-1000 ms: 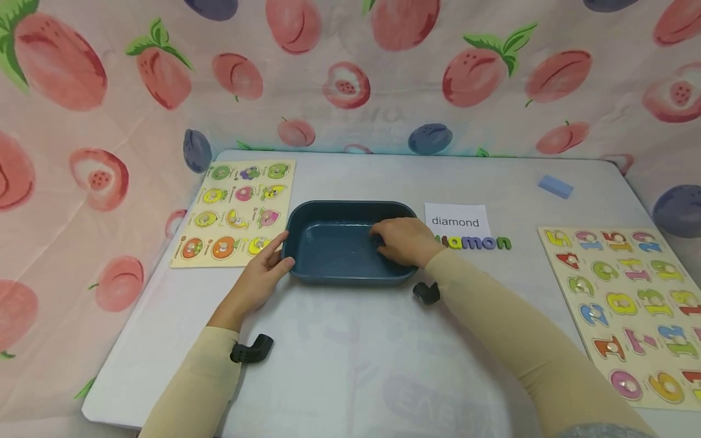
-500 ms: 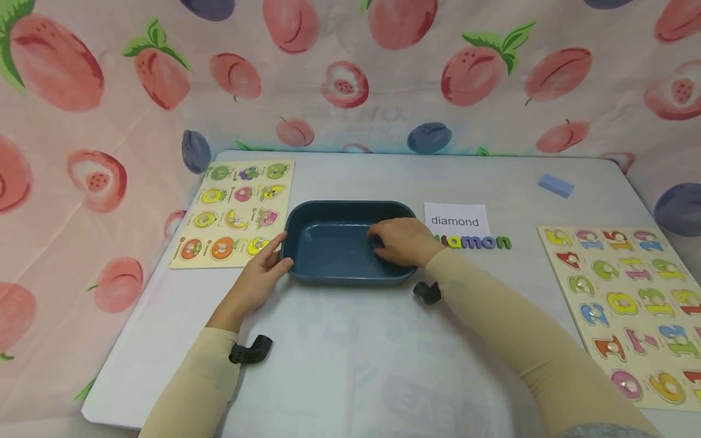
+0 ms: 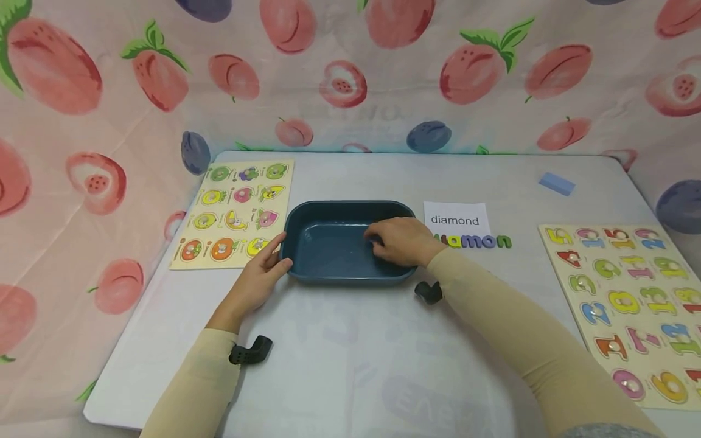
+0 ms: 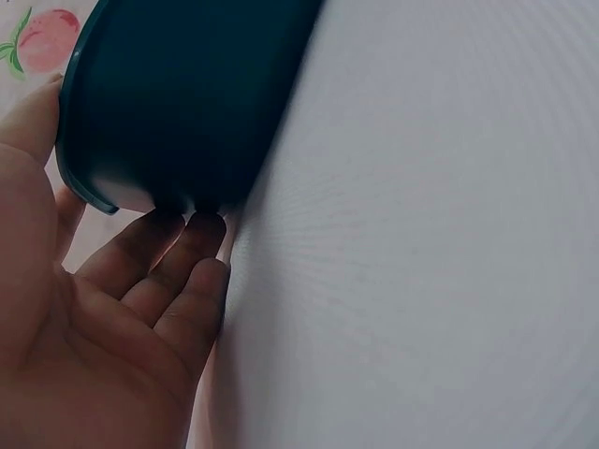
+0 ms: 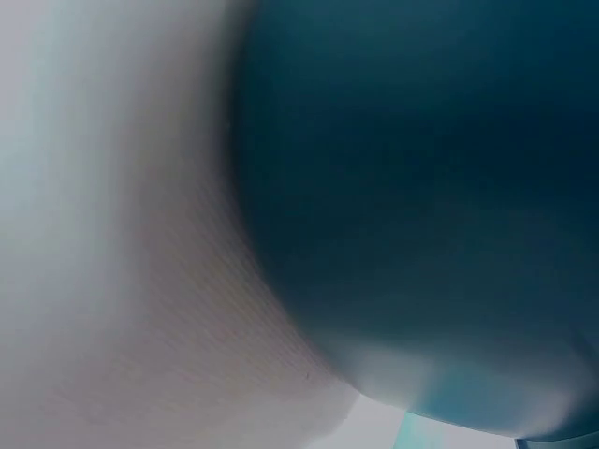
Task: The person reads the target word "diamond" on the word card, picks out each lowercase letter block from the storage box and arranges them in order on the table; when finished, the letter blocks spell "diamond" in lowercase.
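A dark blue rectangular tub sits on the white table. My left hand holds its left end, thumb and index finger at the rim; in the left wrist view the other fingers touch the outer wall. My right hand reaches over the right end into the tub with bent fingers. A dark patch shows by those fingertips; I cannot tell whether they hold something. In the right wrist view, the tub's outer wall fills most of the picture. Coloured letters lie right of that hand, partly hidden by it.
A card reading "diamond" lies above the letters. There is a fruit puzzle board at the left, a number puzzle board at the right and a light blue block at the back right. A peach-print cloth hangs behind.
The right hand's fingers have shifted slightly left inside the tub. My left hand stays at the tub's left end, and the camera view drifts a little.
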